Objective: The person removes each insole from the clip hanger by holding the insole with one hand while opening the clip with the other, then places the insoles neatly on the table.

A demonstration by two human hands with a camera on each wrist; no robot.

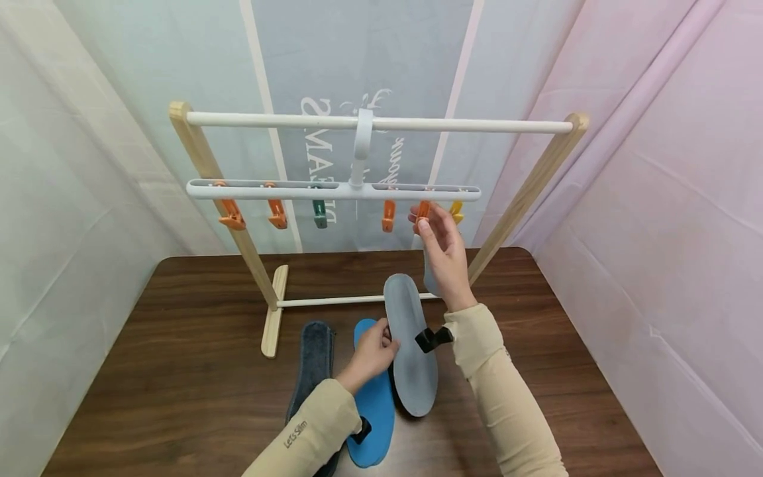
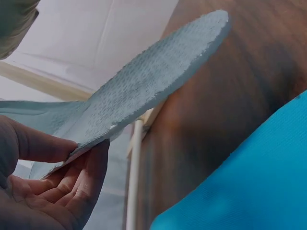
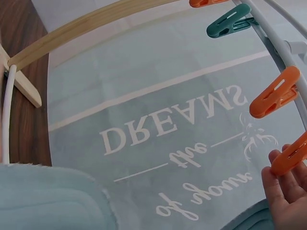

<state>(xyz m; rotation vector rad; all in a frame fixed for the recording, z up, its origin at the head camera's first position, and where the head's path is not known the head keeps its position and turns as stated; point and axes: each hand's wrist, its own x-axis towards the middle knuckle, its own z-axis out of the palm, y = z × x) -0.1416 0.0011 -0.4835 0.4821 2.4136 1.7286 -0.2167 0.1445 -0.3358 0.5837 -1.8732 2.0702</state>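
My left hand (image 1: 372,351) pinches the edge of a grey insole (image 1: 411,358), its thumb on one face and fingers on the other in the left wrist view. That insole leans upright over the table. Higher up, my right hand (image 1: 447,258) grips an orange clip (image 1: 424,209) on the white clip hanger (image 1: 334,192). A second grey insole (image 1: 430,275) hangs just below this clip, mostly hidden behind the right hand; whether the clip bites it I cannot tell. Beside the left hand a blue insole (image 1: 375,424) lies on the table.
The hanger hooks over the top bar (image 1: 268,120) of a wooden rack (image 1: 512,205). Along it sit other orange clips (image 1: 389,215), a green clip (image 1: 320,215) and a yellow clip (image 1: 456,211). A dark fuzzy insole (image 1: 316,351) lies on the brown table (image 1: 197,397), left of the blue one.
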